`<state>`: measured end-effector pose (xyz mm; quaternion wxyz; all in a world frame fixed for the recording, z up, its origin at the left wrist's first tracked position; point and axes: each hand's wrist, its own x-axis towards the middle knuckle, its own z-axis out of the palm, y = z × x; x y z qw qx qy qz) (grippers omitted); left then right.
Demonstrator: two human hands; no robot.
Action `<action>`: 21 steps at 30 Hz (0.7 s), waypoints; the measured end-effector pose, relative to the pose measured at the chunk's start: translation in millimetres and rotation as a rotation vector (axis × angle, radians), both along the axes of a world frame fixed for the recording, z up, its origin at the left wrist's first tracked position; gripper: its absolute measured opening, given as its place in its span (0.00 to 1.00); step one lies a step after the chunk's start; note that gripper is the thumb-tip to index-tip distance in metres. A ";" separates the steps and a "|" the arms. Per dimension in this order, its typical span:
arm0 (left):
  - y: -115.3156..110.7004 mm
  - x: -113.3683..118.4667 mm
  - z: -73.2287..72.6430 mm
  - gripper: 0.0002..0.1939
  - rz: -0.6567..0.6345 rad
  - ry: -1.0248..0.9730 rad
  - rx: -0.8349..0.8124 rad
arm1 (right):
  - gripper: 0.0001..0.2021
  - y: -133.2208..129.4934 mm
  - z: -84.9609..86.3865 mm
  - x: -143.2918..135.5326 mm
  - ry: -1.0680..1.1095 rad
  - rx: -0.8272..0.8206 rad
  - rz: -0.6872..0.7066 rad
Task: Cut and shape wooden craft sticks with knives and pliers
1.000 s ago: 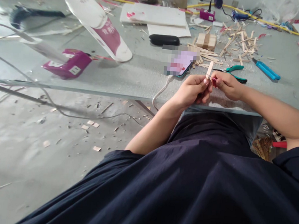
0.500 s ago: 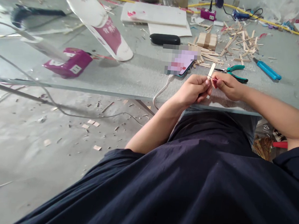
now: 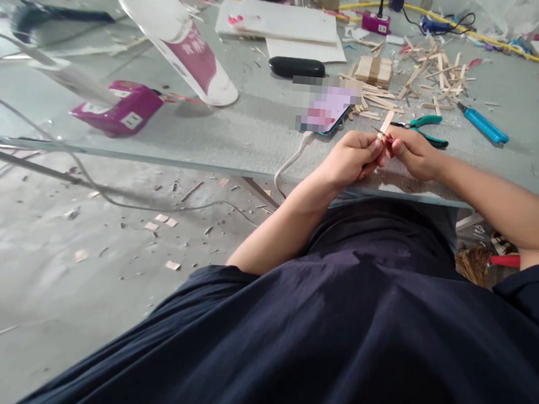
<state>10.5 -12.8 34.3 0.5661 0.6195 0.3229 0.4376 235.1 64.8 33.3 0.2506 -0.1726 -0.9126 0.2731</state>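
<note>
My left hand [image 3: 356, 154] is closed on a pale wooden craft stick [image 3: 387, 122], whose rounded end points up and away from me. Close beside it, my right hand [image 3: 413, 153] pinches a thin, pointed metal tool [image 3: 377, 131] with a reddish handle. The tool crosses the stick just above my left fingertips; its exact kind is too small to make out. Teal-handled pliers [image 3: 426, 121] lie just behind my right hand, their jaws partly hidden. A phone [image 3: 336, 110] with a white cable lies beyond my left hand.
Loose craft sticks [image 3: 444, 72] and a bound stack of them [image 3: 374, 71] lie farther back. A blue utility knife [image 3: 484, 124] is at right. Leftward are a black case [image 3: 296, 68], a white and maroon tube [image 3: 201, 64] and a purple power socket [image 3: 126, 111]. The glass table's edge [image 3: 206, 168] runs before me.
The pointed tool now reaches further left across the stick, its tip showing past it. The stick leans slightly more to the right. Both hands stay together in nearly the same place.
</note>
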 end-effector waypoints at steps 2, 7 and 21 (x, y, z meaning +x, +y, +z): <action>0.0 0.5 -0.6 0.27 -0.005 -0.012 0.001 | 0.40 0.0 0.0 -0.3 0.001 0.012 -0.012; 0.9 0.0 -1.7 0.28 -0.021 -0.012 -0.004 | 0.39 1.8 -2.6 -2.1 0.038 0.026 -0.019; 1.9 -0.5 -3.9 0.29 -0.034 -0.039 0.005 | 0.40 -1.2 -0.7 -2.9 0.018 -0.006 -0.035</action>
